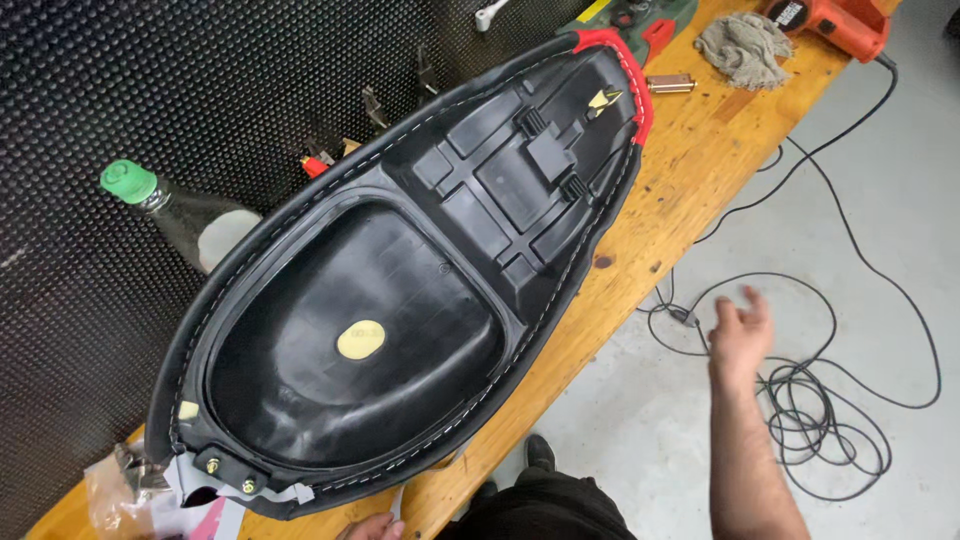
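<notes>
A black scooter seat (400, 280) lies upside down on a wooden workbench (690, 170), its plastic base up, with a yellow oval patch (361, 339) in the hollow and red trim (625, 60) at the far end. My right hand (740, 335) hangs in the air off the bench, over the floor, fingers apart and holding nothing. My left hand (372, 527) shows only at the bottom edge, by the seat's near rim and the bench edge; what it holds is hidden.
A dark bottle with a green cap (175, 210) stands at the left against black perforated matting (120, 90). An orange power tool (835, 20), a rag (742, 45) and a small metal piece (670, 84) lie at the far end. Black cable (820, 420) coils on the grey floor.
</notes>
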